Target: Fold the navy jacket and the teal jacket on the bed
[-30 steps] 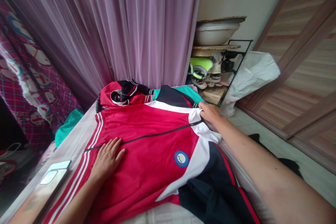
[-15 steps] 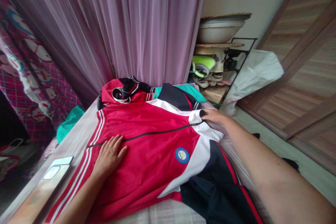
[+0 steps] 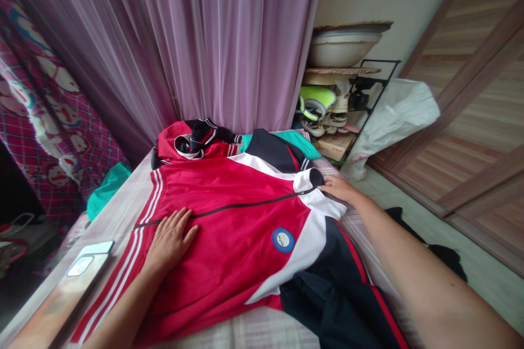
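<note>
A red, white and dark navy zip-up jacket [image 3: 229, 240] lies spread front side up, its hem with white stripes to the left and its collar to the right. The dark zipper runs closed along the middle, and a round blue badge [image 3: 283, 240] sits on the chest. My left hand [image 3: 174, 237] rests flat on the jacket near the hem, fingers stretched over the zipper. At the white collar [image 3: 303, 180], my right hand [image 3: 338, 187] pinches the edge with its fingertips; the collar's dark inside shows. The near sleeve [image 3: 327, 300] is partly bunched.
Behind the jacket lies another red and black garment [image 3: 176, 142] beside a teal cloth [image 3: 298, 144]. A phone [image 3: 61, 294] is at the left edge of the bed [image 3: 249, 332]. Beyond stand a shoe rack [image 3: 368, 112], a white bag [image 3: 397, 114] and a purple curtain [image 3: 229, 38].
My right hand has shifted slightly outward to the right at the collar, and more of the collar's dark inside shows. My left hand stays in place on the jacket.
</note>
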A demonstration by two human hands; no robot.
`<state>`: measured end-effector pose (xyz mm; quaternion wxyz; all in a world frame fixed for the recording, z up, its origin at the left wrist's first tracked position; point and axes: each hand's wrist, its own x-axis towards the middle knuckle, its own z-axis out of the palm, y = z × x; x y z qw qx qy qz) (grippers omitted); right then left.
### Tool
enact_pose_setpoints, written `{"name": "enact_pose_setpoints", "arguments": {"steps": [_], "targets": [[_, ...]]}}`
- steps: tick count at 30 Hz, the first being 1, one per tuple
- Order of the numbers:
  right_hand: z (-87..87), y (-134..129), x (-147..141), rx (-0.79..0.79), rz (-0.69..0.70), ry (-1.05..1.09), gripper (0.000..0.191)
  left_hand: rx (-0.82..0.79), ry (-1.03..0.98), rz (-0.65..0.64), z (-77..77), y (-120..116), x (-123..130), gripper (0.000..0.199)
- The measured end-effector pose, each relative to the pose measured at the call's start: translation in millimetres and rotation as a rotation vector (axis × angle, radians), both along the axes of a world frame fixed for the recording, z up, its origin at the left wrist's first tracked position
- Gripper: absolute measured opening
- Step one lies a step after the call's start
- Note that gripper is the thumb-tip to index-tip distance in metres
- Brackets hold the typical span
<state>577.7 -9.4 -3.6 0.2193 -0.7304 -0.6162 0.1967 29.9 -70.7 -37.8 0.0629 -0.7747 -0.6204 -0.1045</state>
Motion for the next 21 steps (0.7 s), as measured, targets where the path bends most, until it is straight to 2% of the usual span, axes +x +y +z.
{"name": "enact_pose_setpoints", "arguments": {"steps": [3, 7, 9, 11, 13, 15, 18, 21], "targets": [[0.9, -9, 0, -0.099, 0.042, 0.172, 0.028, 0.01, 0.004, -0.004, -1.7, 1, -1, 0.058], [3.1, -19, -3, -0.109, 0.073, 0.359, 0.03, 0.024, 0.004, -0.008, -3.3, 1, -1, 0.058], [1.7, -21, -3, -0.097, 0.05, 0.243, 0.025, 0.021, 0.007, -0.01, -3.0, 1, -1, 0.058], [-0.1, -24, -2, -0.079, -0.021, 0.021, 0.02, 0.014, 0.011, -0.008, -2.4, 1, -1, 0.058], [-0.5, -27, -1, -0.077, -0.099, -0.156, 0.021, 0.012, 0.011, -0.009, -2.0, 1, -1, 0.058], [2.1, -32, -3, -0.094, -0.154, -0.234, 0.026, 0.018, 0.006, -0.011, -2.3, 1, -1, 0.058], [12.8, -38, -19, -0.112, -0.226, -0.335, 0.035, 0.025, 0.0, -0.01, -3.8, 2, -1, 0.057], [27.5, -35, -46, -0.056, -0.256, -0.433, 0.04, 0.024, 0.001, -0.006, -4.4, 2, -1, 0.058]]}}
